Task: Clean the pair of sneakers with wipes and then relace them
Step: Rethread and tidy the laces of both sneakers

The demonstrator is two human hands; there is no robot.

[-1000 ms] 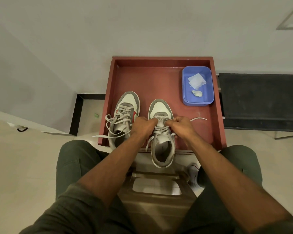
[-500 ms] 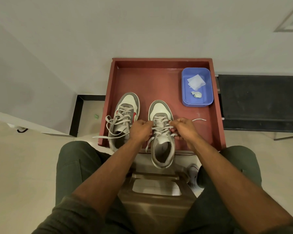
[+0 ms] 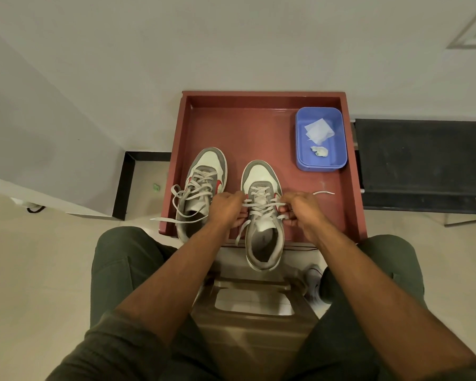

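Note:
Two grey-and-white sneakers stand toes-away on a red tray point(image 3: 259, 127). The left sneaker point(image 3: 204, 182) is laced, with loose lace ends trailing over the tray's left edge. The right sneaker point(image 3: 263, 215) hangs its heel over the tray's near edge. My left hand point(image 3: 227, 209) grips the right sneaker's left side at the laces. My right hand point(image 3: 300, 209) pinches its lace on the right side. One lace end point(image 3: 323, 192) lies on the tray beyond my right hand.
A blue tub point(image 3: 320, 138) with a flat wipe and a crumpled wipe sits at the tray's back right. A dark bench point(image 3: 423, 155) stands to the right, a brown plastic stool point(image 3: 253, 312) between my knees. A white wall is behind.
Both hands have slid slightly toward me and apart along the right sneaker, uncovering more of its crossed laces. The left sneaker has not moved.

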